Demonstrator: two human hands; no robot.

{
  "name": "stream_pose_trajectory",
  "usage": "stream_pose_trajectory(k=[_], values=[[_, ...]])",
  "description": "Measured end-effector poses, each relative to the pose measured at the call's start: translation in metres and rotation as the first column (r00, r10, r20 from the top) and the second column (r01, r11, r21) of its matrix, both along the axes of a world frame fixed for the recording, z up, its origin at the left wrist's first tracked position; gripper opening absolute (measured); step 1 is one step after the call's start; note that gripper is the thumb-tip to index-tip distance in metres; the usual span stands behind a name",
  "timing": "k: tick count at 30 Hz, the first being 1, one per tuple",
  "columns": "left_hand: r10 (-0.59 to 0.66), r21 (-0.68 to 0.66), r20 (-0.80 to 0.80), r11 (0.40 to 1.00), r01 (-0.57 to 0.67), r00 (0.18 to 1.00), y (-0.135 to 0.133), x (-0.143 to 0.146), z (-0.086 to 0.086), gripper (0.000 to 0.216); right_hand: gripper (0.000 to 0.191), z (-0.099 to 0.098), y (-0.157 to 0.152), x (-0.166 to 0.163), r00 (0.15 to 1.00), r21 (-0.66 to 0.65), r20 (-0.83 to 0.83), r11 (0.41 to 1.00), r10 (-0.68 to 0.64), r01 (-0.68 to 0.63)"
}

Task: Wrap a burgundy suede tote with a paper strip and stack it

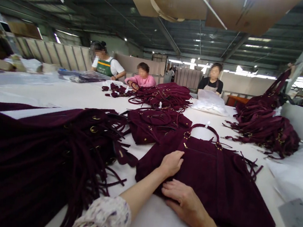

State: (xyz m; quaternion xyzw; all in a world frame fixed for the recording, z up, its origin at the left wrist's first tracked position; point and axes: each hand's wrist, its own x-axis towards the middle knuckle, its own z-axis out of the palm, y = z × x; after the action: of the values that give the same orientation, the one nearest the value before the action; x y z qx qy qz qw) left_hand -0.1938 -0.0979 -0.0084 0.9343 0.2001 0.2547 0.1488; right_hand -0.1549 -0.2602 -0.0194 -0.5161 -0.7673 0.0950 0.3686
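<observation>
Grip loose: left hand (172,163) resting on burgundy, suede-like, loop-handled handbag (202,168); right hand (183,197) at its near edge.
Fingers partly bent; cannot tell if either pinches cloth. Handbag lies on white tabletop (154,221), right of dark burgundy strap-trailing pile (17,155). Judgement: light left-hand pressure should steady the panel while right fingertips work the edge without creasing.

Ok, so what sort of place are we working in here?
Probably a handbag factory's finishing floor: a burgundy handbag lies among piles of matching pieces, a heap of burgundy straps sits at the right, and co-workers are across the white table.
</observation>
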Motion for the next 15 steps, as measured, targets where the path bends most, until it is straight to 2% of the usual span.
stream_pose_trajectory(k=[2,4,6,8,10,11,13,14,15], values=[[-0.01,0.01,0.04,1.0,0.009,0.999,-0.002,0.017,0.037,0.029,0.037,-0.002,0.0,0.003,1.0,0.002,0.002,1.0,0.002,-0.002],[-0.015,0.019,0.138,1.0,0.013,0.99,-0.007,0.042,0.081,0.032,0.035,-0.001,0.002,0.006,1.0,0.005,0.01,1.0,0.009,-0.009],[-0.093,0.101,0.298,0.993,0.065,0.95,-0.018,0.072,0.12,0.033,0.033,0.002,0.004,0.01,1.0,-0.003,0.025,1.0,0.0,0.0],[-0.221,0.18,0.355,0.97,0.166,0.908,-0.038,0.102,0.143,0.032,0.03,0.004,0.008,0.013,0.998,-0.012,0.056,1.0,-0.011,0.012],[-0.438,0.257,0.287,0.892,0.372,0.852,-0.066,0.125,0.143,0.028,0.027,0.004,0.011,0.014,0.995,-0.02,0.101,0.999,-0.026,0.028],[-0.564,0.282,0.218,0.818,0.501,0.797,-0.081,0.134,0.135,0.027,0.026,0.002,0.012,0.014,0.99,-0.026,0.133,0.999,-0.044,0.048],[-0.777,0.285,0.077,0.618,0.733,0.625,-0.108,0.145,0.107,0.029,0.027,-0.006,0.015,0.013,0.973,-0.041,0.201,0.992,-0.113,0.123],[-0.842,0.271,0.032,0.526,0.806,0.539,-0.117,0.148,0.091,0.032,0.03,-0.011,0.016,0.013,0.963,-0.045,0.224,0.985,-0.151,0.165],[-0.881,0.253,0.004,0.459,0.851,0.474,-0.123,0.149,0.077,0.036,0.033,-0.015,0.018,0.013,0.954,-0.048,0.234,0.978,-0.187,0.203]])
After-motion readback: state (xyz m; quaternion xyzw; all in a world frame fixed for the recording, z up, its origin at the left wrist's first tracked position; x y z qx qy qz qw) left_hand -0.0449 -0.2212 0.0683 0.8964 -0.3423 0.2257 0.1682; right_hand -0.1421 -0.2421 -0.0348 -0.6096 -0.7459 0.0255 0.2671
